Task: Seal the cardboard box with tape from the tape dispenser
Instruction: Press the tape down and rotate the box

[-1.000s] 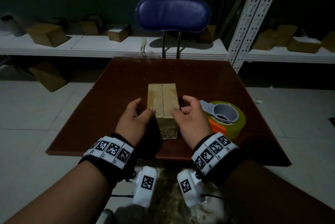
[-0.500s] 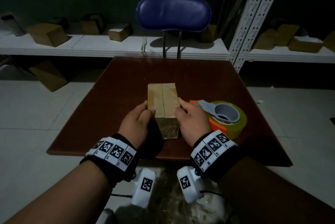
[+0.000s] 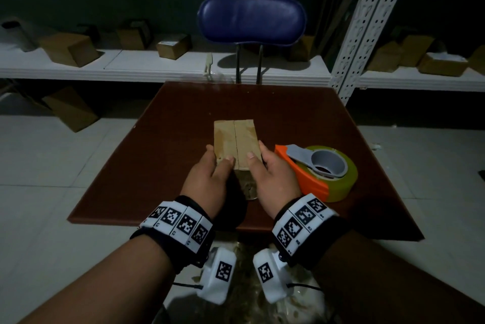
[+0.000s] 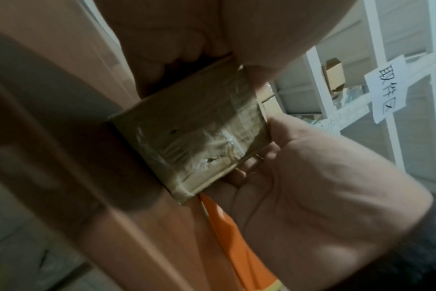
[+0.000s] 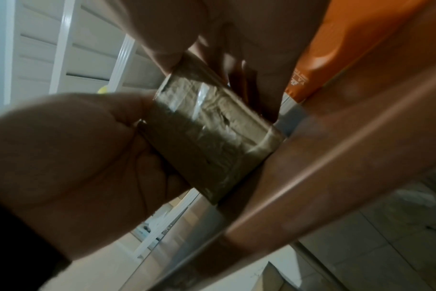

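Note:
A small cardboard box (image 3: 235,140) lies lengthwise on the brown table (image 3: 168,119), its two top flaps meeting at a centre seam. My left hand (image 3: 215,163) grips the box's near left side, thumb on the top flap. My right hand (image 3: 259,158) grips the near right side the same way. The left wrist view shows the box's near end (image 4: 194,135), covered in crinkled old tape, between both hands. An orange tape dispenser (image 3: 320,174) with a yellowish roll lies just right of my right hand, untouched.
A blue chair (image 3: 252,21) stands behind the table's far edge. White shelving (image 3: 362,29) with several cardboard boxes lines the back wall. Another box (image 3: 70,108) sits on the floor at left.
Both hands have closed in from beside the box onto its near sides, thumbs now lying on the top flaps. The box and dispenser have stayed in place.

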A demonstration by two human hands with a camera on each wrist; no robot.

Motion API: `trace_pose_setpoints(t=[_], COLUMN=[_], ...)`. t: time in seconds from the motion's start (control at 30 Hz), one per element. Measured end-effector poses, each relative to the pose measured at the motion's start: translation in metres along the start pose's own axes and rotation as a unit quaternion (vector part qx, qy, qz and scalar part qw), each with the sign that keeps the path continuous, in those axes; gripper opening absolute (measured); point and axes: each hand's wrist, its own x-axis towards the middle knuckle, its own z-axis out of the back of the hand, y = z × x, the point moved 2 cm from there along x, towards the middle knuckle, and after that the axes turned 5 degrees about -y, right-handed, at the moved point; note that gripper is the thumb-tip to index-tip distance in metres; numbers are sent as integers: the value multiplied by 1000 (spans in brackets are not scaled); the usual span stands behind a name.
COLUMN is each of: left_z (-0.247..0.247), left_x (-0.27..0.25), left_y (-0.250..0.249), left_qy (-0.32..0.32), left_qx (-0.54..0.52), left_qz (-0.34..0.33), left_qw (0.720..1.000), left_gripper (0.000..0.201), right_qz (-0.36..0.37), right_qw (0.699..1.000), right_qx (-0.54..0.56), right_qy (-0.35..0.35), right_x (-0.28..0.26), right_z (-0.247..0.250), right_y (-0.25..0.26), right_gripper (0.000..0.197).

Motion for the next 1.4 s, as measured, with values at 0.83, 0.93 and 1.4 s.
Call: trace_pose_setpoints(t=[0.83,0.93,1.4], left_z=[2,8,30], left_x=[6,7,27], left_y=[16,20,24], left_qy=[86,95,103], left_qx=[-25,48,212], left_qz=[13,-29,-116], left_qw=[996,994,965], left_gripper=[87,96,104], right_qz=[6,45,69], right_qw=[991,993,990], right_qx=[85,34,18], right_qy=[104,104,119], right_x=[0,2,12], right_z=[0,8,7], right_y=[-27,-23,-36], right_gripper=[70,78,86])
